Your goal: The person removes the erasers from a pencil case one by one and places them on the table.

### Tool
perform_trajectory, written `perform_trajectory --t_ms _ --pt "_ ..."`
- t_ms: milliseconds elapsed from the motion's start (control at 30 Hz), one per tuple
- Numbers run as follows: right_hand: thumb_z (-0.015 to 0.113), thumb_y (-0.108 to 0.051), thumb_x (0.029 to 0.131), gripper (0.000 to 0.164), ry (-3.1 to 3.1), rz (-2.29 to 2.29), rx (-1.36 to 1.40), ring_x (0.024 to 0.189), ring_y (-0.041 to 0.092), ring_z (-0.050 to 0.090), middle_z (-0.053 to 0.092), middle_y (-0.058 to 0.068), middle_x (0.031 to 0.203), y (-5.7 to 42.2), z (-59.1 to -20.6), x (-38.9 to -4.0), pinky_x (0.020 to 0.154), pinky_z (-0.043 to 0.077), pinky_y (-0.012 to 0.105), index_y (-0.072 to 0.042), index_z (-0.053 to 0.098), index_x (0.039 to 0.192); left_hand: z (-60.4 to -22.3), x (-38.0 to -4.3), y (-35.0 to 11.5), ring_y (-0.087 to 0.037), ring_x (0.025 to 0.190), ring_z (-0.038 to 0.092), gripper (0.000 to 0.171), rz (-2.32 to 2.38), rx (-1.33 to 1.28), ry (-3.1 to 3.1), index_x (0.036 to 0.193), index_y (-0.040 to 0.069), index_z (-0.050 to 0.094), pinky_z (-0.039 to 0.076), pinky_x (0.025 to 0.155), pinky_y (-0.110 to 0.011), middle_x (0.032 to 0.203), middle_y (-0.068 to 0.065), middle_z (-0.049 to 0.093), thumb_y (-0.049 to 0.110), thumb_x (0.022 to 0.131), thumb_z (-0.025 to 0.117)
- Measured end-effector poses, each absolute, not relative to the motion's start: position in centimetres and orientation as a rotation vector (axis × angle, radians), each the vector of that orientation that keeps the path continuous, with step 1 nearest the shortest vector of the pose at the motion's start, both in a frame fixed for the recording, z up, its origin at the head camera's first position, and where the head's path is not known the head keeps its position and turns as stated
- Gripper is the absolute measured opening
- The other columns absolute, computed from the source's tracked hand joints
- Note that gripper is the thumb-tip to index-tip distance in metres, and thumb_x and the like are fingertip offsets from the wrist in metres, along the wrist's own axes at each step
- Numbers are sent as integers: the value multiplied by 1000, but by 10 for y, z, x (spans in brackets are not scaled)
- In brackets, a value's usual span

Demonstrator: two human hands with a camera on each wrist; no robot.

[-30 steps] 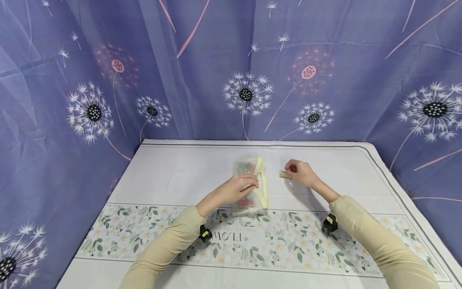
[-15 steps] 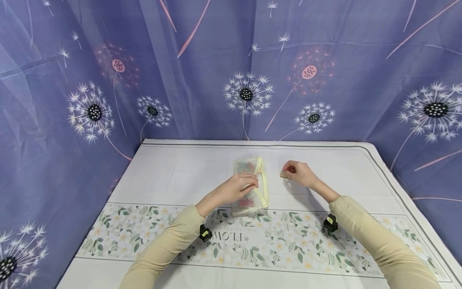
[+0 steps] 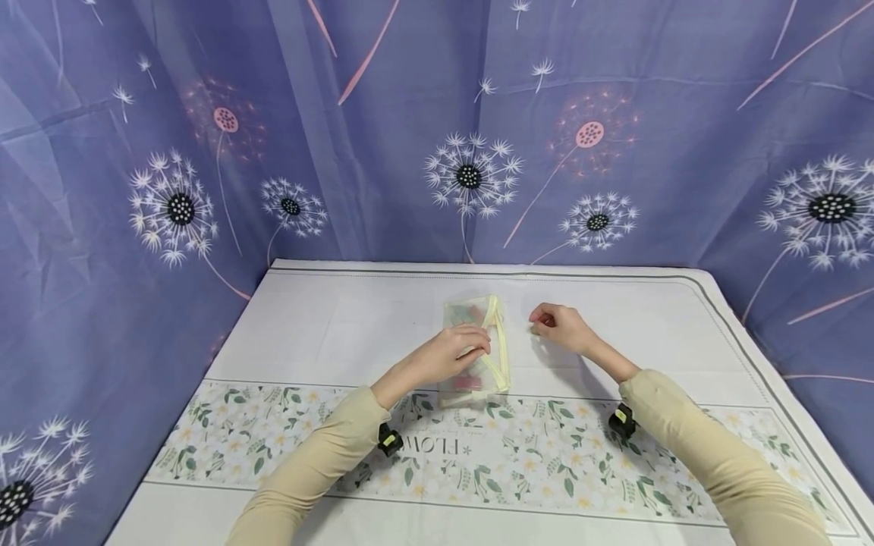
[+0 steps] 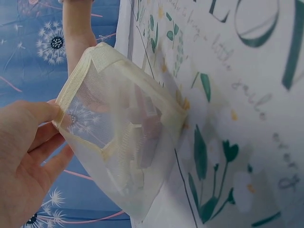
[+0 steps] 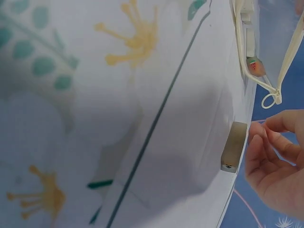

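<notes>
left sleeve (image 3: 310, 459): pale khaki-beige, creased | right sleeve (image 3: 710, 447): same colour, wrinkled | left wrist unit (image 3: 392, 447): black, boxy, yellow-green marking (image 3: 388, 440) | right wrist unit (image 3: 623, 426): likewise

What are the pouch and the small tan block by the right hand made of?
Pouch: matte mesh, perhaps nylon; its fine, see-through weave shows. Block: smooth, dull sides with no visible grain suggest rubber or plastic, not certainly.
</notes>
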State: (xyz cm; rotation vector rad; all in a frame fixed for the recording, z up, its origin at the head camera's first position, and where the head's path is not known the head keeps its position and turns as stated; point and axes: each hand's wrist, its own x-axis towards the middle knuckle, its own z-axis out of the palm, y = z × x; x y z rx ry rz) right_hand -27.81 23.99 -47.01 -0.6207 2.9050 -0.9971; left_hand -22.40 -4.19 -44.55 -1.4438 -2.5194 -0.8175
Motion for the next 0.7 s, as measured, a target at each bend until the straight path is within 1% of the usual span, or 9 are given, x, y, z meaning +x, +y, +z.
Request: perform_trajectory --t_ms 133,233,333,567,700 --pt "59 -4 90 13 2869 -1059 -709 73 14 63 70 12 86 239 -472 -277 64 49 23 1 67 100 -445 -224 -41 -19 115 61 14 -821 -1451 -2528 102 6 71 49 102 -26 111 -7 68 10 97 58" --pt "59 -5 91 12 2804 -1147 -840 69 10 61 69 11 82 239 -472 -275 60 49 23 1 67 98 -443 -224 -41 -20 115 61 14 -829 -1457 -2538 102 6 71 49 102 -28 112 -9 69 9 97 58" --pt "59 -6 91 13 2748 -1190 -937 68 6 60 69 10 82 237 -472 -274 60 49 22 1 67 98 -443 -224 -42 -21 115 61 14 -822 -1451 -2548 102 5 71 49 102 -29 112 -9 69 9 97 58" --pt "59 1 89 14 2717 -1083 -877 74 14 64 71 16 91 230 -472 -276 66 52 23 2 68 100 -442 -224 -41 -19 114 62 14 -798 -1446 -2562 101 6 71 49 102 -27 110 -6 69 8 97 58" --pt "61 1 90 15 2690 -1025 -874 76 13 64 72 13 93 226 -470 -276 70 53 21 -1 69 102 -442 -224 -41 -19 113 62 13 -810 -1448 -2562 101 5 71 49 102 -27 110 -6 69 8 97 58"
